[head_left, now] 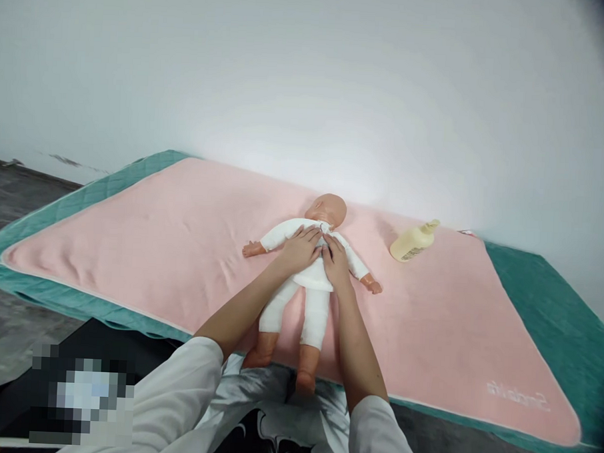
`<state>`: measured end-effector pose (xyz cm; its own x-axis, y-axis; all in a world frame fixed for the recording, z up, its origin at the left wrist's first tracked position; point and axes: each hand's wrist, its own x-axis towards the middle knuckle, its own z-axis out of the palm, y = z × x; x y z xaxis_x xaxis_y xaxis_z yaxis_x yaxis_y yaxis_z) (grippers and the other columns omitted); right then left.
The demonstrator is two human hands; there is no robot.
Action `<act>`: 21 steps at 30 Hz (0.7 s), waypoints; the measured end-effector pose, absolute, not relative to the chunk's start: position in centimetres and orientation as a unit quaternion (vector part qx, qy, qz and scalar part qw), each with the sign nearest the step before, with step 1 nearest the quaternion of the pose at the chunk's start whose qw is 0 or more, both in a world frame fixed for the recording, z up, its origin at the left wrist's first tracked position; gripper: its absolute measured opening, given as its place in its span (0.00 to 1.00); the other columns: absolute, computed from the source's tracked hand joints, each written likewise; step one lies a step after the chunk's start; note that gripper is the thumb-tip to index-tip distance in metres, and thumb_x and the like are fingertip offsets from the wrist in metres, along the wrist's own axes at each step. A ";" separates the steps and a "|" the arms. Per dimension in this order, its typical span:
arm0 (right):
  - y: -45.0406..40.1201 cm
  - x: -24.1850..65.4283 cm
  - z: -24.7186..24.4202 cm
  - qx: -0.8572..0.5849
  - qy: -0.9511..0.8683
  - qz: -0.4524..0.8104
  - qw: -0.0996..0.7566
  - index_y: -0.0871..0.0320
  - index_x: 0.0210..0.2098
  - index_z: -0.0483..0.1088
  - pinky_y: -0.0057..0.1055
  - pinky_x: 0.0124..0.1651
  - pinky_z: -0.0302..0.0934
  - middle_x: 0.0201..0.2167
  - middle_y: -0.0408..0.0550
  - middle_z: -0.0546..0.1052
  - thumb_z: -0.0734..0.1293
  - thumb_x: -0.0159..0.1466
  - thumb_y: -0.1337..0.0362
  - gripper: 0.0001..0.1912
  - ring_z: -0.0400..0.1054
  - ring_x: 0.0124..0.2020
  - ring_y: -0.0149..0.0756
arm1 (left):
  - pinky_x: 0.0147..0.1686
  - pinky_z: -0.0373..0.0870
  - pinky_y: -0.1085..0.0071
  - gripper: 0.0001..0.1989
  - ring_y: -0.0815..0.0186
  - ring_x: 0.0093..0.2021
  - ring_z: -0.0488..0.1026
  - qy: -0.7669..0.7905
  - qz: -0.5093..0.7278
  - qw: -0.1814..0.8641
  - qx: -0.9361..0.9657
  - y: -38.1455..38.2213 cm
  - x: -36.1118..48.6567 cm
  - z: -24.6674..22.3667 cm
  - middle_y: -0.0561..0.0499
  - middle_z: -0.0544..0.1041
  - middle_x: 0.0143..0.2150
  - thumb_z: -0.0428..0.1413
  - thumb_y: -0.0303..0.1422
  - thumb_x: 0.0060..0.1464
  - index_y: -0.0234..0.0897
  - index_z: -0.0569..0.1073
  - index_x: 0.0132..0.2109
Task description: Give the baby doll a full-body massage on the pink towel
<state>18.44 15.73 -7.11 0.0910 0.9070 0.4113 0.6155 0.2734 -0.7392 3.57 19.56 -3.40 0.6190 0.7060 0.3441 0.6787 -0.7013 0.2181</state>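
The left hand (301,249) and right hand (336,260) rest flat and unclenched on the torso of a white-clothed doll (313,278). It lies on a pink mat (442,326), a pale yellow pump bottle (411,243) to its right

Your fingers (309,234) cover part of the doll's (334,209) top (314,278); the bottle's (406,241) print (415,253) is too small to read; a pixelated patch (84,394) blurs the lower left.

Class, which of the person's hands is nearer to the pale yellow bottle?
The right hand. It rests on the doll, with the bottle on the pink mat to its right. The left hand also rests on the doll, farther left from the bottle.
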 end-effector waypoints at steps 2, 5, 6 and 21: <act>15.6 18.4 -7.0 -0.578 -0.655 0.159 0.460 0.58 0.60 0.66 0.47 0.70 0.49 0.62 0.54 0.68 0.57 0.66 0.62 0.24 0.58 0.65 0.41 | 0.68 0.50 0.56 0.23 0.58 0.68 0.60 0.378 0.213 0.034 0.900 19.7 3.5 -3.3 0.40 0.66 0.66 0.45 0.34 0.64 0.31 0.65 0.63; 15.7 18.4 -6.7 -0.580 -0.648 0.143 0.473 0.61 0.62 0.64 0.46 0.70 0.50 0.63 0.57 0.66 0.57 0.66 0.62 0.26 0.57 0.66 0.41 | 0.68 0.50 0.55 0.23 0.57 0.67 0.60 0.366 0.227 0.036 0.902 20.1 3.5 -3.0 0.40 0.67 0.65 0.45 0.34 0.64 0.31 0.66 0.62; 15.8 18.4 -6.6 -0.581 -0.647 0.138 0.475 0.61 0.62 0.63 0.46 0.70 0.50 0.64 0.57 0.65 0.57 0.66 0.61 0.26 0.56 0.66 0.41 | 0.68 0.50 0.54 0.22 0.56 0.67 0.60 0.367 0.231 0.036 0.901 20.2 3.5 -3.0 0.40 0.67 0.65 0.45 0.33 0.64 0.31 0.66 0.62; 17.3 18.8 -7.4 -0.592 -0.649 0.162 0.450 0.60 0.61 0.65 0.45 0.70 0.50 0.63 0.57 0.66 0.55 0.68 0.59 0.25 0.57 0.65 0.41 | 0.67 0.51 0.52 0.22 0.53 0.67 0.60 0.389 0.224 0.032 0.893 21.0 4.2 -3.2 0.39 0.67 0.64 0.46 0.33 0.63 0.32 0.67 0.61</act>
